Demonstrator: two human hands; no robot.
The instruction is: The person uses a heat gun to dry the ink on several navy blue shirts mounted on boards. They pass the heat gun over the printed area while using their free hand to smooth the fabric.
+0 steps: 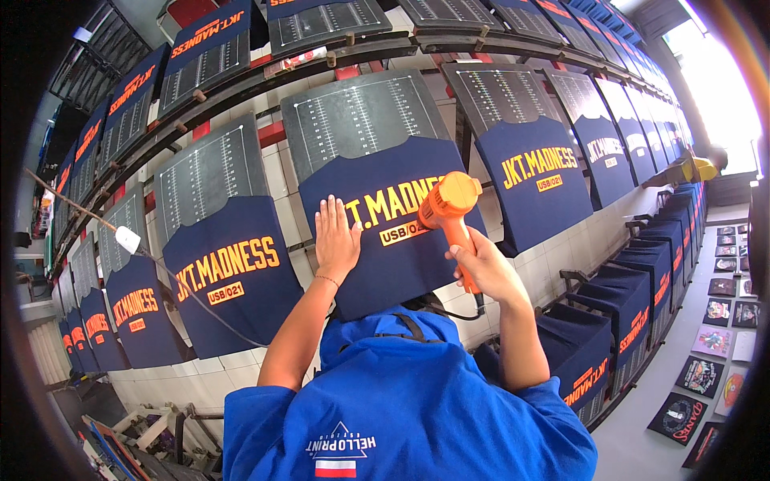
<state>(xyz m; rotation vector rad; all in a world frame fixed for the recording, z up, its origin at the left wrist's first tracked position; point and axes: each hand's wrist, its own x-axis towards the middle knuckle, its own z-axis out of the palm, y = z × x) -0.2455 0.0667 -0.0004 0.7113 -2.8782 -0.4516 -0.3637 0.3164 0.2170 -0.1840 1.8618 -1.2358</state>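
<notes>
My left hand [337,244] lies flat, fingers stretched, on a navy T-shirt [385,280] with yellow-orange lettering. That shirt is pulled over a dark printing board [361,108] marked with white measuring lines. In my right hand [489,268] is an orange heat gun [451,200], its fingers wrapped round the handle. The gun's head is over the right part of the lettering and hides some of it. A black cord runs from the bottom of the handle toward my blue shirt [401,401].
More boards with navy shirts, such as the left one [233,313] and the right one [537,192], line both sides and the row behind. A cord with a white fitting [127,239] crosses at left. Shirts on a lower row [561,337] and printed pictures [698,373] are at right.
</notes>
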